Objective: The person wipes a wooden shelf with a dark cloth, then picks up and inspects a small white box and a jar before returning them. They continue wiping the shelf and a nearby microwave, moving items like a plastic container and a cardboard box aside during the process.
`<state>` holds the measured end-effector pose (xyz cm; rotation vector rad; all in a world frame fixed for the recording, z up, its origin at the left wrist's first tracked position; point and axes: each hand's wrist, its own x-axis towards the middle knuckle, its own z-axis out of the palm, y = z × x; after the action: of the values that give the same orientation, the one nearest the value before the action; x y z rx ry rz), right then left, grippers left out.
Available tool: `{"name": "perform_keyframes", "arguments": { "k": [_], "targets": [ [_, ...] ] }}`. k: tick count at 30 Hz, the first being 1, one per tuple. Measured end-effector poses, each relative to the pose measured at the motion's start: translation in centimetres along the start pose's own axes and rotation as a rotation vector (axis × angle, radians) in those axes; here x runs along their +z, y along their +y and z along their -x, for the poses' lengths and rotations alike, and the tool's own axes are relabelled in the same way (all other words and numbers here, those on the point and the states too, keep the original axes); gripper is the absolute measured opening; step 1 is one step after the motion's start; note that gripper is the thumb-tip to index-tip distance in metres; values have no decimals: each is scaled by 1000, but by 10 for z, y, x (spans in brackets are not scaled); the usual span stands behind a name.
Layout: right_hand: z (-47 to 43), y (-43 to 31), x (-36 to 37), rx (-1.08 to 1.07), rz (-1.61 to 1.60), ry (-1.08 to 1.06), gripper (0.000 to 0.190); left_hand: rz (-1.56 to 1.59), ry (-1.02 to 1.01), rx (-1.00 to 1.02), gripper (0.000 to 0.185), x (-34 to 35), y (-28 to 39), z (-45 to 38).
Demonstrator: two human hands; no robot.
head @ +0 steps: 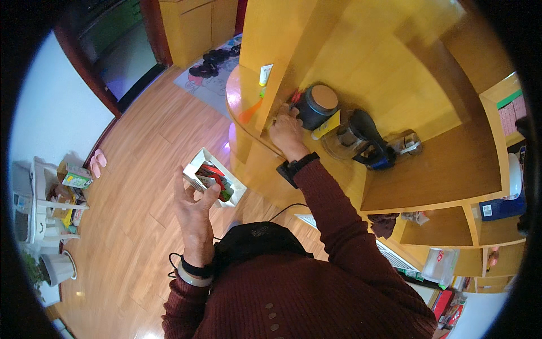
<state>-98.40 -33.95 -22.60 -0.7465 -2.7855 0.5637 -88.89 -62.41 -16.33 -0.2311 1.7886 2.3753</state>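
Note:
My left hand (195, 214) holds an open white box (238, 191) by its near side, over the wooden floor. Red, green and pale small packets (218, 176) fill the box; what they are is unclear. My right hand (288, 130) reaches into a wooden cabinet shelf, its fingers curled beside a dark canister (311, 113) with a tan lid. Something small and red (295, 97) shows just past the fingertips; whether I grip it is hidden. A yellow tube (329, 125) leans near the canister, next to a glass jug with a black handle (338, 142).
Farther along the shelf is a clear container (410, 143). A white tube (265, 75) and an orange object (250, 112) lie on the rounded side ledge (237, 84). At left, a white rack (53, 203) holds boxes near pink slippers (97, 163) and a potted plant (57, 269).

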Motion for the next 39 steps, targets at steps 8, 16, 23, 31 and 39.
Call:
{"name": "perform_keyframes", "arguments": {
  "k": [8,16,23,31,39],
  "targets": [
    [-9,9,5,-26,30,12,56,-6,-68,-19,108,5,-3,-16],
    [-2,3,-17,72,58,-53,75,13,-126,-66,107,-3,2,-39],
    [-11,5,-22,-40,188,19,78,30,-196,-87,103,-7,8,-55],
    [-16,36,-23,-155,442,52,66,7,-244,-113,102,-4,10,-72],
    [-4,33,-19,-235,508,67,66,4,-282,-145,99,2,14,-80]
  ]
}}
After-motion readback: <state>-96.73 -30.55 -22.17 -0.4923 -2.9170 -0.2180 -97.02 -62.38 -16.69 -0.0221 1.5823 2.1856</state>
